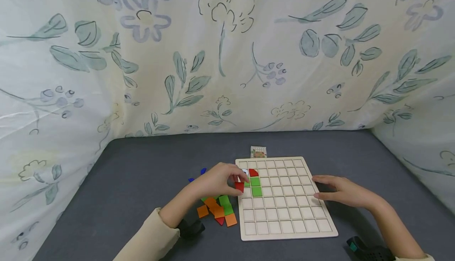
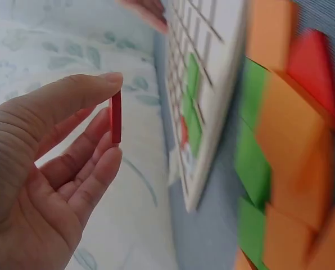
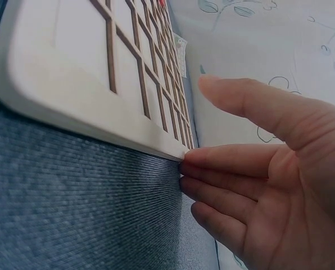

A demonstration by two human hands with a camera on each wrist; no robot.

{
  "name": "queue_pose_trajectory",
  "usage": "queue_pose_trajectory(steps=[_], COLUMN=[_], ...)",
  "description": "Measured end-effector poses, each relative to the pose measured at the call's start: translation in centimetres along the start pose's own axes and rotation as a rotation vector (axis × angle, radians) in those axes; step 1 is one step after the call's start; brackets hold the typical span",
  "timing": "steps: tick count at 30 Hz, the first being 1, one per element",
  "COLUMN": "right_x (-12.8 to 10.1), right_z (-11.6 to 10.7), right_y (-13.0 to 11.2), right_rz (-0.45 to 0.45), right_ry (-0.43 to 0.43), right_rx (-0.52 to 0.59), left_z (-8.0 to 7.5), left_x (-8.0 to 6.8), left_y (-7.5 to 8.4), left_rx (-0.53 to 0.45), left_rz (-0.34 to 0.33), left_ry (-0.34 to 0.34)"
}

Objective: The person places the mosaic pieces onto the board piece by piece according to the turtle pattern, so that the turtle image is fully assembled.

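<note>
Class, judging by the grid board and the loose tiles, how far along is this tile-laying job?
Barely begun. Done: two green tiles and a red tile sit in the grid board. In hand: the left hand pinches a red piece; the right hand steadies the board's edge. Left: most cells are empty, and loose tiles wait beside it.

The head camera looked forward and down over the table (image 1: 135, 174). Both wrist cameras sat low and close, sharing the grid board (image 1: 284, 198) (image 2: 212, 84) (image 3: 89, 73).

Makeshift tabletop recording booth: floral sheet (image 1: 227, 55) draped behind grey felt table (image 1: 135, 174).
</note>
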State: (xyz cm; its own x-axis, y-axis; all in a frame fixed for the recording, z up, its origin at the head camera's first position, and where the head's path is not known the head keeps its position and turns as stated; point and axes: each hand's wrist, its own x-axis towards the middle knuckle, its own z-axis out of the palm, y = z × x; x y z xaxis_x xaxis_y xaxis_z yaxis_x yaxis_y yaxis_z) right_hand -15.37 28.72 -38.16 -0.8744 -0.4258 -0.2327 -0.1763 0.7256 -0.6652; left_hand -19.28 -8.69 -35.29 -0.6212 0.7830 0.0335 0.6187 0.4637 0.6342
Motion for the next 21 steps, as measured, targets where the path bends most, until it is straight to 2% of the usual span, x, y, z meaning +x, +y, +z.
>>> queue_pose_trajectory(steps=[6,13,21], right_x=[0.0,0.1,0.2], right_z=[0.1,-0.1,-0.1], right_y=[0.0,0.1,0.1], right_rz=[0.007,0.009,-0.028], right_ry=[0.005,0.004,0.002], right_rx=[0.000,-0.009,-0.049], left_z=[0.4,1.5,3.4], left_x=[1.3,2.5,3.3], left_y=[0.8,0.7,1.0], left_rx=[-0.003,-0.035,0.005], left_rz=[0.021,0.032,-0.006], left_ry=[-0.011,-0.068,-0.113])
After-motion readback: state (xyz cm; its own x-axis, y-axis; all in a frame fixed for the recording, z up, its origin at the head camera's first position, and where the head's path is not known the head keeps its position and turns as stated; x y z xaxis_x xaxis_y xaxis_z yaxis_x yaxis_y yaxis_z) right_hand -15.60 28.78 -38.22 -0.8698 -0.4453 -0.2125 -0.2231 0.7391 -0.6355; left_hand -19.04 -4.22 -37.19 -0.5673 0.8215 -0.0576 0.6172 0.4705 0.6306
